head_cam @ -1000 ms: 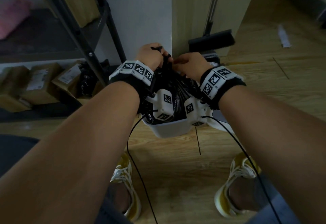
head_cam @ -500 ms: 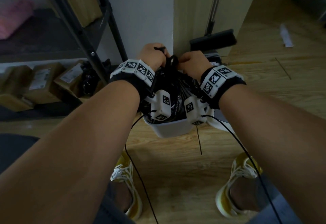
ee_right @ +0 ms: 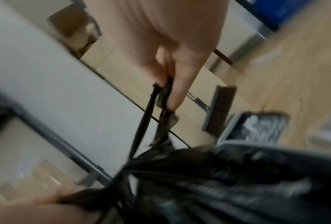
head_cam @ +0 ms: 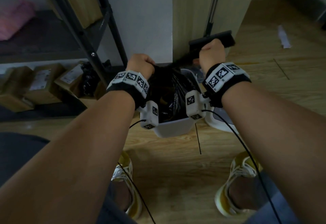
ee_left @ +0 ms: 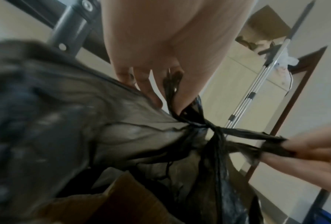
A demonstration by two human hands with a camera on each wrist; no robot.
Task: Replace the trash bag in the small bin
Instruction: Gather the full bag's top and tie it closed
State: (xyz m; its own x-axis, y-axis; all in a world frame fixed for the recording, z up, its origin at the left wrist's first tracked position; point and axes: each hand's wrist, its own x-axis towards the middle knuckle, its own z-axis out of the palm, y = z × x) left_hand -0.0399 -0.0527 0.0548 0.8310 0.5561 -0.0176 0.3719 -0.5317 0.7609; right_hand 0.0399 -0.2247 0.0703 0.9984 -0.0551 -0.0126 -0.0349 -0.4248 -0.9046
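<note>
So we're crouched over the small bin (head_cam: 173, 128), low in the middle of the head view, right between our yellow sneakers (head_cam: 237, 181) on the wood floor (head_cam: 176, 170). The old black trash bag (head_cam: 169, 93) is still sitting inside it, with what looks like cardboard and other junk showing through the thin plastic in the left wrist view.

Just above the bin rim, our left hand (head_cam: 140, 64) is a closed fist around one of the bag's tie strips, and our right hand (head_cam: 212, 51), up and to the right of it, has the other strip pinched between curled fingers. The two strips cross at a knot (ee_left: 212, 128) over the bag's mouth, and both look stretched taut, so our guess is we're cinching that knot down right now.

So progress-wise: early-ish. Bag's mouth is gathered and pretty much tied. Still left: lift the full bag out, get it out of the way, and fit a fresh liner in. We can't spot a new bag anywhere.

Further back at the top of the frame there's a broom (head_cam: 211, 39) leaning on the wooden panel, and a black shelf rack (head_cam: 84, 34) with cardboard boxes (head_cam: 42, 84) at upper left.
</note>
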